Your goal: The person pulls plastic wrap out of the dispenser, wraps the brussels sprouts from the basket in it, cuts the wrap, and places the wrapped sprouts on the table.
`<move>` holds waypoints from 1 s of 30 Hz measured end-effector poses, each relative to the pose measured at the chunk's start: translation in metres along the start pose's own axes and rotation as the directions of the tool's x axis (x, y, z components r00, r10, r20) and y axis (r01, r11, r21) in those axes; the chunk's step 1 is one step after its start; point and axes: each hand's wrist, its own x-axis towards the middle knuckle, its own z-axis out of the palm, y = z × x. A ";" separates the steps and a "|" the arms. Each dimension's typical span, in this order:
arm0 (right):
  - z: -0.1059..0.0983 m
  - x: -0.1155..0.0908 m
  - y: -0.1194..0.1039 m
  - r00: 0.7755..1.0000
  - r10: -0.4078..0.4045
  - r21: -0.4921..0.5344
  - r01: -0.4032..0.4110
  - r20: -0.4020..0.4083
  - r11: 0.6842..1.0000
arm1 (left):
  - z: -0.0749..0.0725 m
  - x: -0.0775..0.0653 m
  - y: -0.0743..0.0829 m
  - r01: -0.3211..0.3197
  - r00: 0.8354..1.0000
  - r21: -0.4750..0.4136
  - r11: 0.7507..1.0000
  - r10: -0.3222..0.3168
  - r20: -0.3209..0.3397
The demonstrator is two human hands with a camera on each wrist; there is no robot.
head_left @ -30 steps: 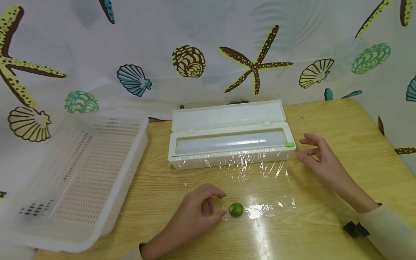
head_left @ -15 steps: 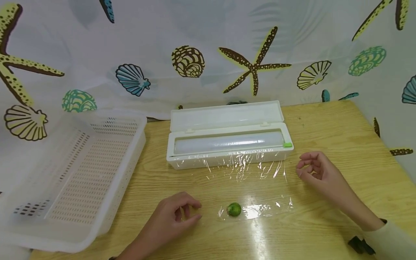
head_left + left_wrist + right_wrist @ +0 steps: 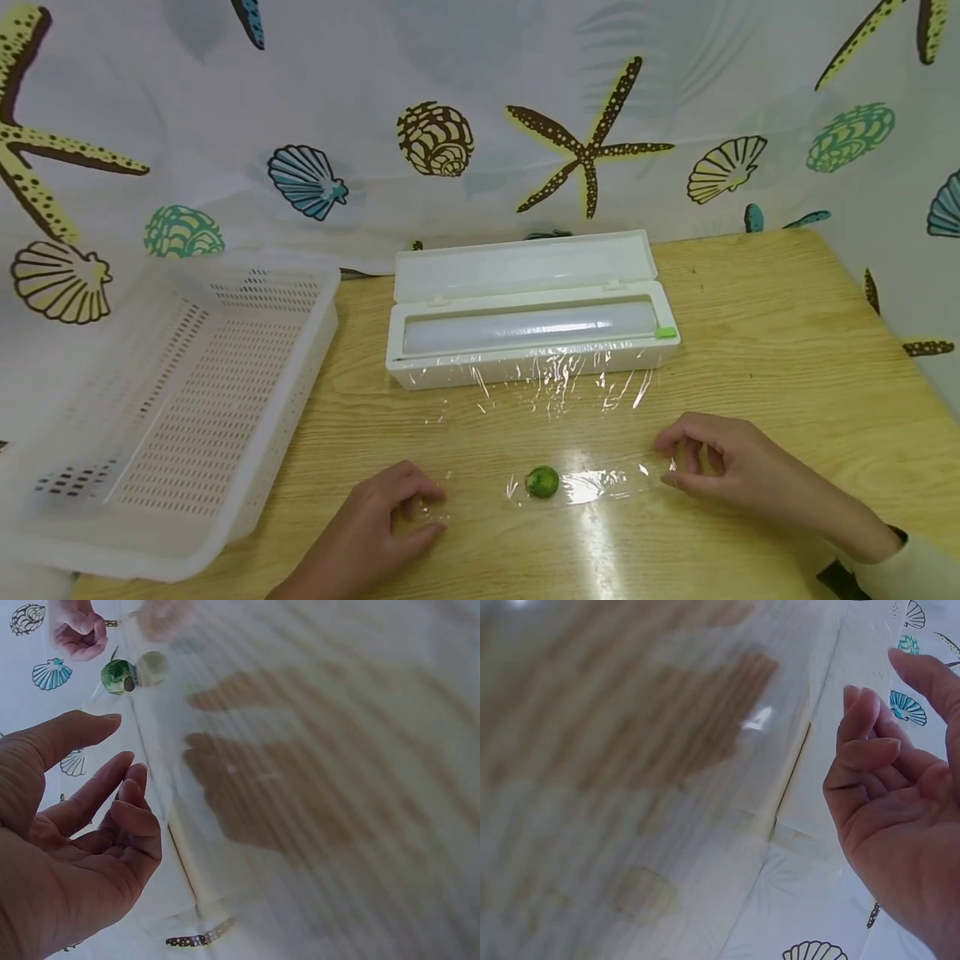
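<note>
A small green lime-like fruit (image 3: 542,482) sits on a clear sheet of cling film (image 3: 600,485) spread over the table. The film runs out from a white cling film box (image 3: 525,375), whose lid stands raised behind the film roll (image 3: 532,329). My left hand (image 3: 375,521) is left of the fruit, thumb and fingers loosely bent with a gap between them. In the left wrist view the fruit (image 3: 118,676) shows beyond the left fingertips. My right hand (image 3: 731,467) is at the film's right end, thumb and fingers apart. Whether either hand touches the film I cannot tell.
At the left stands a white perforated plastic basket (image 3: 300,392). A small green slider (image 3: 665,332) sits on the box's right end. Behind the wooden table (image 3: 757,333) hangs a white cloth (image 3: 487,75) with shells and starfish. A dark object (image 3: 838,577) lies by the right sleeve.
My left hand has moved left, away from the fruit. My right hand has come down from beside the box to the film's right end. The fruit and box stay in place.
</note>
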 end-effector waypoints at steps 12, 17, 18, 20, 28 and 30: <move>0.011 -0.008 -0.002 0.996 -0.082 -0.165 0.085 0.028 0.983 | -0.006 -0.011 0.000 -0.080 0.996 0.371 0.925 0.063 0.057; 0.015 -0.009 -0.002 0.988 -0.155 -0.313 0.144 -0.011 0.939 | -0.005 -0.011 -0.003 -0.177 0.984 0.398 0.900 0.158 0.080; 0.015 -0.009 -0.002 0.987 -0.162 -0.334 0.149 -0.011 0.931 | -0.004 -0.011 -0.003 -0.181 0.983 0.400 0.899 0.162 0.082; 0.015 -0.010 -0.001 0.986 -0.168 -0.366 0.154 -0.008 0.918 | -0.004 -0.011 -0.004 -0.175 0.984 0.403 0.898 0.155 0.081; 0.014 -0.011 0.001 0.994 -0.110 -0.412 0.107 0.015 0.905 | -0.005 -0.008 -0.005 -0.141 0.989 0.380 0.914 0.118 0.083; 0.014 -0.010 0.001 0.993 -0.119 -0.419 0.114 0.014 0.901 | -0.006 -0.008 -0.006 -0.141 0.990 0.373 0.917 0.121 0.076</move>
